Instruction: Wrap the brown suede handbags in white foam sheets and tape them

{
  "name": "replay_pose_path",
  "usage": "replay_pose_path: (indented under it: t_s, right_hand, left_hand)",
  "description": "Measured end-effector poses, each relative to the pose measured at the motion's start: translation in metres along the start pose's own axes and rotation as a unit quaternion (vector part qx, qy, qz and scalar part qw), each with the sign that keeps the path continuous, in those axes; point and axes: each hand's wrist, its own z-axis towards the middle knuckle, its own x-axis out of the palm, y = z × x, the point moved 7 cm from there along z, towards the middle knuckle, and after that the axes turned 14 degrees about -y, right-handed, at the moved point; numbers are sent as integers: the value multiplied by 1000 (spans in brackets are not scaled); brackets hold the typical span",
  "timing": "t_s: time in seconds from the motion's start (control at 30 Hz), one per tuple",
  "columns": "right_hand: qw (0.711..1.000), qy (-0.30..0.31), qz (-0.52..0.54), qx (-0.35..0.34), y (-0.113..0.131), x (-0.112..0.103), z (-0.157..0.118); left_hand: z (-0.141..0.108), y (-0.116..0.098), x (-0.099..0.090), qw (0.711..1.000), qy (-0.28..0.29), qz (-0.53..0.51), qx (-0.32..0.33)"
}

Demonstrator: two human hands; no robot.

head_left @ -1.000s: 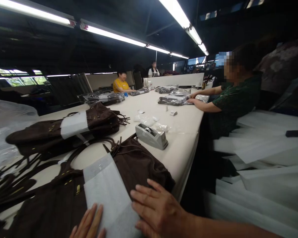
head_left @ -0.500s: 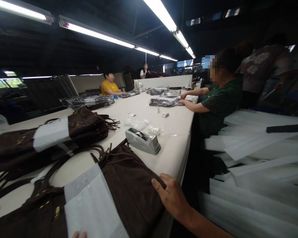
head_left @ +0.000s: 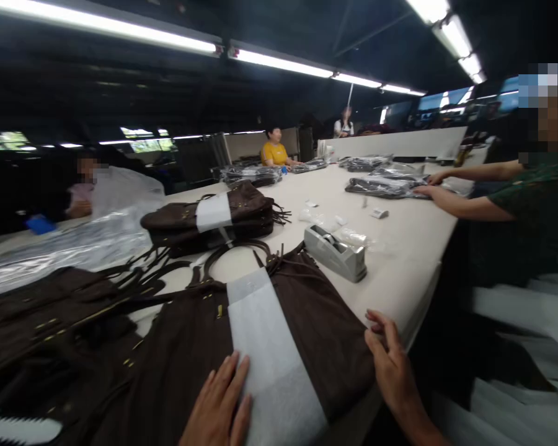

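Note:
A dark brown bag [head_left: 323, 310] lies flat on the table in front of me, with a band of white paper [head_left: 265, 328] across it. My left hand [head_left: 221, 402] rests with its fingers stretched out on the bag, along the left edge of the paper. At the bag's right edge is my right hand [head_left: 393, 365], its thumb and fingers apart and nothing gripped between them. Dark straps [head_left: 232, 251] loop out from the bag's far side. Beyond its far corner stands a grey tape dispenser [head_left: 335, 253].
More brown bags [head_left: 209, 220] are stacked behind, and another brown bag [head_left: 51, 310] lies at left. Clear plastic [head_left: 74, 241] covers the table's left part. A co-worker's hands [head_left: 432, 186] touch plastic-wrapped items [head_left: 381, 186]. White sheets [head_left: 516, 396] are piled at lower right.
My view has swung left. My left hand has come further into view onto the bag and paper. My right hand has loosened from the bag's edge, its fingers now apart.

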Motion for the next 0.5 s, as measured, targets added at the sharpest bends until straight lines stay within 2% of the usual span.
replay_pose_path:
  t_s: [0.07, 0.13, 0.27, 0.37, 0.5]
  right_hand:
    - [999, 41, 12, -19, 1, 4, 2]
    - [996, 67, 46, -21, 4, 5, 3]
    - [989, 68, 114, 70, -2, 5, 6]
    - [979, 52, 138, 140, -12, 7, 7]
    - [982, 19, 90, 166, -18, 2, 12]
  left_hand:
    - [3, -4, -18, 999, -24, 27, -9]
    - [1, -7, -30, 999, -23, 37, -18]
    - [-4, -18, -45, 999, -25, 17, 14]
    - [-5, -35, -42, 999, -10, 17, 39]
    - [-1, -62, -25, 998, -4, 65, -10]
